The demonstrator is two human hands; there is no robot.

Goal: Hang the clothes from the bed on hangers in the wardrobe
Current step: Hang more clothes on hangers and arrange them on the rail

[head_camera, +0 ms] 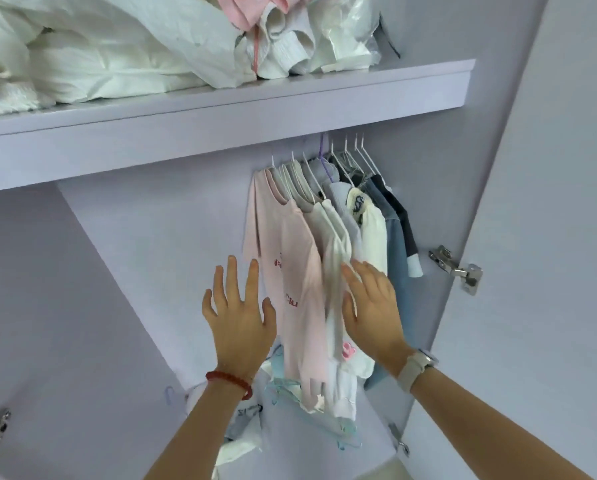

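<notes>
Several garments hang on white hangers (349,157) inside the lilac wardrobe, bunched to the right under the shelf. The leftmost is a pink T-shirt (293,271) with red lettering; white tops (335,244), a cream top and blue and dark pieces (397,223) follow to the right. My left hand (238,317), with a red bead bracelet, is spread open just left of the pink T-shirt, holding nothing. My right hand (373,306), with a watch on the wrist, lies flat against the white tops, fingers straight. The rail is hidden behind the shelf.
A shelf (221,109) above carries piled white bedding (99,53) and pink cloth. Loose clothes and light-blue hangers (290,393) lie on the wardrobe floor. The open door (550,202) with metal hinges (460,268) stands at the right. Bare back wall shows left of the clothes.
</notes>
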